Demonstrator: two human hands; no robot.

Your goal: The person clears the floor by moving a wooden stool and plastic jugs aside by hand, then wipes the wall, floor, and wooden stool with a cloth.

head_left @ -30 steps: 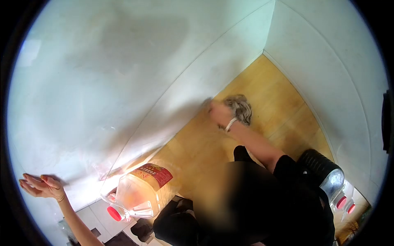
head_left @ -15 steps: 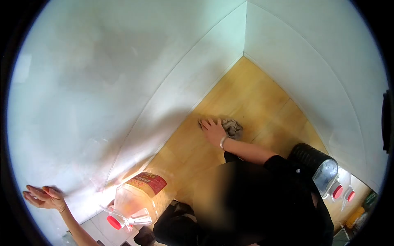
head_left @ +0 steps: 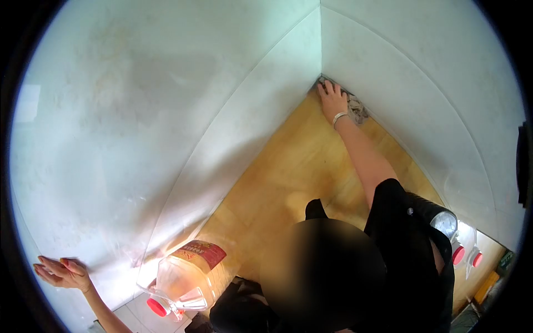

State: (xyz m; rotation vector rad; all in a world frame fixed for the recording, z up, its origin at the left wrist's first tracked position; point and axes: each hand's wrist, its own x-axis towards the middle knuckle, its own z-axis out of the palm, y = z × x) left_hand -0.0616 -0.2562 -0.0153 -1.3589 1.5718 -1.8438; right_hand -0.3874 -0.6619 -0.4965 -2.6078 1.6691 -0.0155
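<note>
Right hand point(head_left: 333, 102) atop rag point(head_left: 357, 110), apparently

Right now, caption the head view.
Right hand on crumpled grey cloth at far corner of yellow floor; left hand at white wall.

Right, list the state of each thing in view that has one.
Cloth: crumpled, partly under the right hand, on the floor
Right hand: fingers spread
Left hand: open; contact with the wall unclear
Red-labelled bottle: capped, fill unclear
Bottle at right: capped, partly hidden
Bracelet: worn on the right wrist
</note>
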